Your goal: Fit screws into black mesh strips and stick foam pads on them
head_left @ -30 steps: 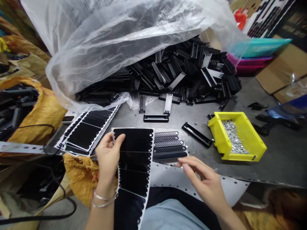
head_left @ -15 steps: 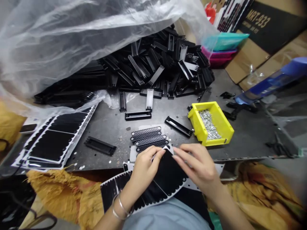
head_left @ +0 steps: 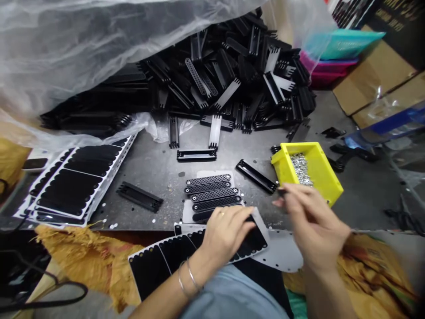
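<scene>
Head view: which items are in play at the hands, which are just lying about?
In play:
left hand on the black scalloped sheet
right hand, raised by the yellow bin of small silver parts
black mesh strips

Lying about:
heap of black slotted plastic parts
stacked black sheets
clear plastic sheeting
cardboard box

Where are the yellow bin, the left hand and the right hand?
yellow bin (head_left: 323, 173), head view, right wall
left hand (head_left: 226, 235), head view, back of hand
right hand (head_left: 312, 221), head view, back of hand
</scene>
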A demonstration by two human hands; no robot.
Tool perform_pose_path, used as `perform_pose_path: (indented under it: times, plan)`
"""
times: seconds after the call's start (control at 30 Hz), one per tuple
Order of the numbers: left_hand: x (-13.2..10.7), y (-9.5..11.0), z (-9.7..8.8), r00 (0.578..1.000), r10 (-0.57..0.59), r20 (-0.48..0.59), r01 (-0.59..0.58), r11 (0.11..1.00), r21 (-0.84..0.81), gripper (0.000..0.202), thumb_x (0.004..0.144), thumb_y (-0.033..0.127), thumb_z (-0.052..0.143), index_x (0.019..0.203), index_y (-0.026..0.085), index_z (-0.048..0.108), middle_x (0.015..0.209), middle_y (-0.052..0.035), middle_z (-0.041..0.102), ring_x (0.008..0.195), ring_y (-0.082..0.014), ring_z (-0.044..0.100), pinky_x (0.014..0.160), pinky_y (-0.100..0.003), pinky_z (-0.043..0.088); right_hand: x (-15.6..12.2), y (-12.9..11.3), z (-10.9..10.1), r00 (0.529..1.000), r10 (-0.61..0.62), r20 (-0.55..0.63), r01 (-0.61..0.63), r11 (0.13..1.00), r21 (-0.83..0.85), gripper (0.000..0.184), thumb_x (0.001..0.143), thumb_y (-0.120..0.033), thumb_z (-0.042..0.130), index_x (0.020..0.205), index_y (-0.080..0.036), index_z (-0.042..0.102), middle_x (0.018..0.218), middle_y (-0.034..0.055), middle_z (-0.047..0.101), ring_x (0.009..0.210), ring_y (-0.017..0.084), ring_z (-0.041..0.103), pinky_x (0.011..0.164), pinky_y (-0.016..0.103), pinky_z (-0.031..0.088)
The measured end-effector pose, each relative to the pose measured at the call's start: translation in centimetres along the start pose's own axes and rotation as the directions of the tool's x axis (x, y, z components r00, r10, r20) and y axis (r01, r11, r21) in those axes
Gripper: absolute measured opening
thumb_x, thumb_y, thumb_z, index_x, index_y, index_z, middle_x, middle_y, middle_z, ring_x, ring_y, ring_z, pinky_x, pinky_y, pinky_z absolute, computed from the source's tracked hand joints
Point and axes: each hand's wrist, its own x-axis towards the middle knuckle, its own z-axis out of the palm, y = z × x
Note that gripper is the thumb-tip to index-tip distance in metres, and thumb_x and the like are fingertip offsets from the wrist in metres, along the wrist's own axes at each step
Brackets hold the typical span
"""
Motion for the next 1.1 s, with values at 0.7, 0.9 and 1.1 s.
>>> perform_pose_path:
  times: [0.7,0.9,1.1]
  plan:
    - [-3.3,-6.3,-7.3,0.732,-0.681,-0.04,0.664,0.725,-0.181,0.02,0.096,0.032,0.065,0.086,0.025,0.079,0.083,-0.002,0.076,0.087,-0.0206,0.068,0.085,-0.034,0.051,0.7,-0.9,9.7,0.586,-0.556,0.59,0.638,0.765,0.086,0.016,0.103,-0.026,0.063,0.109,-0.021,0.077,0.106,0.0065,0.08,0.087,0.018,0.064,0.076,0.033,0.051]
    - [-3.0,-6.5,-7.3,0.734,-0.678,-0.033,0.664,0.727,-0.175,0.021,0.095,0.034,0.067,0.081,0.023,0.077,0.082,-0.0023,0.074,0.082,-0.0195,0.067,0.083,-0.032,0.053,0.2,-0.8,10.4,0.604,-0.548,0.579,0.628,0.774,0.079,0.014,0.101,-0.025,0.065,0.108,-0.022,0.077,0.106,0.0069,0.079,0.086,0.018,0.064,0.075,0.034,0.049]
    - [-3.0,-7.0,-7.2,0.737,-0.676,-0.016,0.668,0.731,-0.136,0.019,0.092,0.036,0.069,0.078,0.023,0.075,0.081,-0.001,0.073,0.079,-0.0182,0.063,0.082,-0.032,0.053,1.3,-0.7,7.7,0.633,-0.409,0.657,0.507,0.86,0.047,0.023,0.103,-0.033,0.061,0.117,-0.021,0.076,0.111,0.0104,0.076,0.093,0.021,0.066,0.08,0.037,0.056]
